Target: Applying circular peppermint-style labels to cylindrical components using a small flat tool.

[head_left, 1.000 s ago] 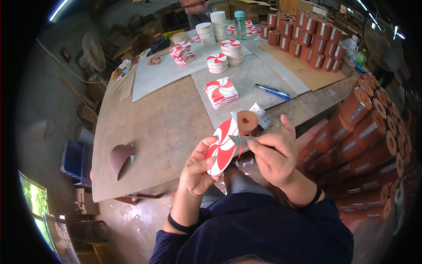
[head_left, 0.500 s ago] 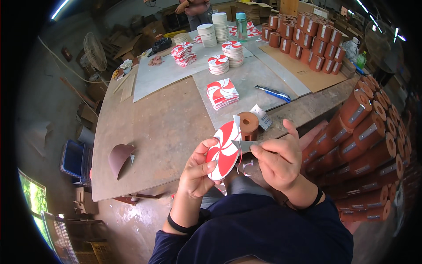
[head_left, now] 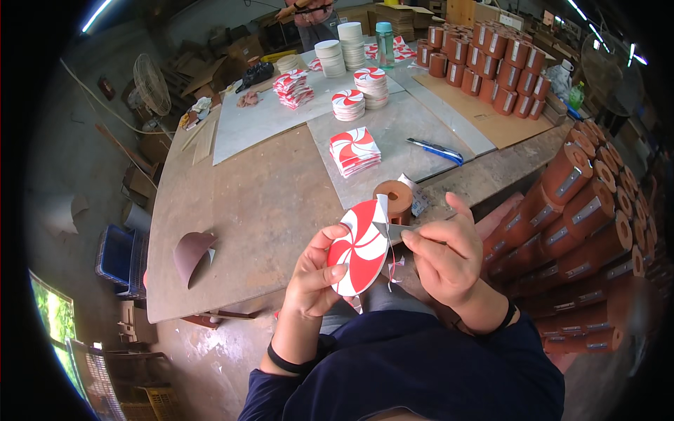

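Observation:
My left hand (head_left: 314, 274) pinches a round disc with a red and white swirl face (head_left: 358, 254), thumb on the front. In my right hand (head_left: 449, 256) a thin metal blade (head_left: 395, 230) is gripped between thumb and fingers, its tip at the disc's right edge. A narrow paper strip (head_left: 392, 263) dangles from that edge, with a white flap of paper sticking up at the top. Just beyond the disc stands a brown cylinder with a hole in its top (head_left: 395, 198). Square sheets with the same swirl (head_left: 354, 151) lie stacked on the table.
On the table (head_left: 232, 210) are a blue utility knife (head_left: 437, 150), round swirl discs in stacks (head_left: 349, 105), white disc stacks (head_left: 330, 59) and a curved brown piece (head_left: 193, 256). Brown cylinders are piled at the back right (head_left: 491, 63) and right (head_left: 583, 231). Another person (head_left: 314, 21) stands behind.
The disc has tilted and dropped a little in my left hand. A longer trimmed strip now hangs down from its right edge, and the blade stays close to the rim.

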Tool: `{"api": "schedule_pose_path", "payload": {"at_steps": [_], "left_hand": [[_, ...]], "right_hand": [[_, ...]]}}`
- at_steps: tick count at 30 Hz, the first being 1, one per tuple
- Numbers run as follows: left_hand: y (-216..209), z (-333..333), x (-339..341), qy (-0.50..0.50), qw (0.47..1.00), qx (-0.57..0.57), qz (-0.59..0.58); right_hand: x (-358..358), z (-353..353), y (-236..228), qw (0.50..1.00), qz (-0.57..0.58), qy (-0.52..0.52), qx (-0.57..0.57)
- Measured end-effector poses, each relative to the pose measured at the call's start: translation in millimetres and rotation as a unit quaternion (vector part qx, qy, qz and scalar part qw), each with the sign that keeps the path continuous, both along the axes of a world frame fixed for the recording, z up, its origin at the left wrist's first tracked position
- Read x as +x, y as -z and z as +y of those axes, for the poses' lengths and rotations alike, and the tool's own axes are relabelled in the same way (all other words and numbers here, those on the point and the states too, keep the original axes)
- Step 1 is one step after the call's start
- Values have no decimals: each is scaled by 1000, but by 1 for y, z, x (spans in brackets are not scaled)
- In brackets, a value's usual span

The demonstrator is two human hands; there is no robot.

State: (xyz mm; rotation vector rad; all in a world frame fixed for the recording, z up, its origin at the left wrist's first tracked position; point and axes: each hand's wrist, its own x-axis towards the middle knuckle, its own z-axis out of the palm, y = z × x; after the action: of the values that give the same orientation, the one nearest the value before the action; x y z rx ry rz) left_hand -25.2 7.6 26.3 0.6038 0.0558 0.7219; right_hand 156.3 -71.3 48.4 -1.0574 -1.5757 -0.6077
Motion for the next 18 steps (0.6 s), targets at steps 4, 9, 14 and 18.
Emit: {"api": "schedule_pose_path", "payload": {"at_steps": [4, 9, 14, 18], "left_hand": [[5, 2, -1, -10, 1000, 17, 4], [11, 7, -6, 11, 998, 57, 8], [9, 9, -8, 14, 996, 82, 10], [10, 11, -8, 18, 995, 99, 15]], "right_hand": [[1, 0, 0, 1000, 9, -10, -2], [1, 0, 0, 999, 21, -25, -13], [2, 0, 0, 999, 29, -38, -20], [2, -2, 0, 998, 41, -46, -27]]}}
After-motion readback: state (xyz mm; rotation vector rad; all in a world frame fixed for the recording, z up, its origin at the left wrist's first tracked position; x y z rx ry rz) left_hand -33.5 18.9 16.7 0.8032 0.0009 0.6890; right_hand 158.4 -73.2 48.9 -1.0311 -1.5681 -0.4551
